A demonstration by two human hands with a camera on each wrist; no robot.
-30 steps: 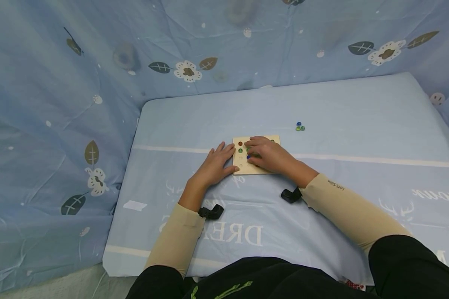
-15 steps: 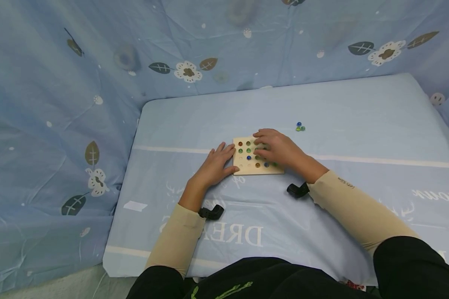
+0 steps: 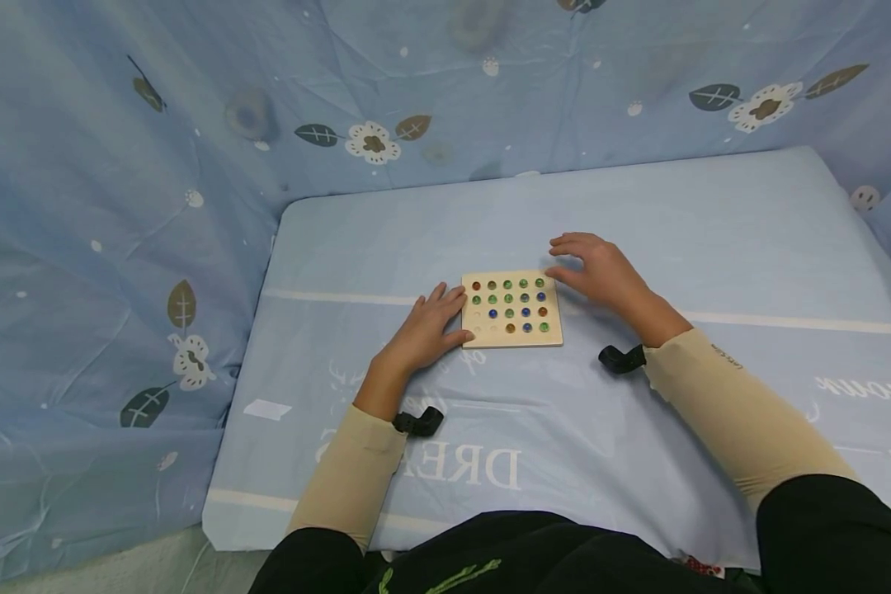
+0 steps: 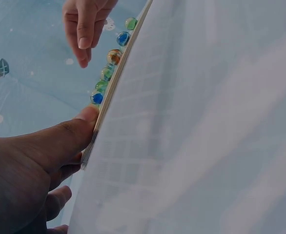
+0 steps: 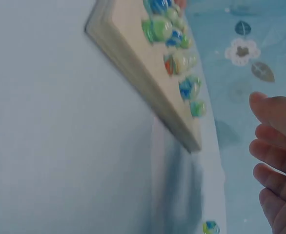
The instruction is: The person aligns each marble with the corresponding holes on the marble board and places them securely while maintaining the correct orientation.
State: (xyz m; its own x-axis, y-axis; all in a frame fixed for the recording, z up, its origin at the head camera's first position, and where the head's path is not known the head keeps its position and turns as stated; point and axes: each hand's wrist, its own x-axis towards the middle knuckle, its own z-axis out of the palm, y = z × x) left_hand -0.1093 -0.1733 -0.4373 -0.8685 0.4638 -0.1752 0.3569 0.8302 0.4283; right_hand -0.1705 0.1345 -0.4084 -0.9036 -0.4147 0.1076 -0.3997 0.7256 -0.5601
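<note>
A pale wooden board [image 3: 501, 339] with rows of round hollows lies flat on the cloth. Most hollows carry glass marbles [image 3: 510, 313] in green, blue and amber; three at its near left corner are bare. My left hand [image 3: 434, 324] rests at the left edge, fingers extended, the thumb [image 4: 74, 131] touching the board's edge. My right hand [image 3: 597, 268] hovers by the far right corner, fingers loosely bent, holding nothing visible. A loose marble [image 5: 211, 227] shows low in the right wrist view; in the head view my right hand hides that spot.
A light blue printed cloth [image 3: 386, 239] covers the table, which backs onto a patterned blue fabric wall [image 3: 445, 74]. A white patch [image 3: 267, 409] lies at the left. Black wrist cameras [image 3: 420, 421] sit on both forearms.
My right hand has moved off the board, rightward and away from me, uncovering its marbles and now hiding the small loose group beyond. My left hand has stayed put.
</note>
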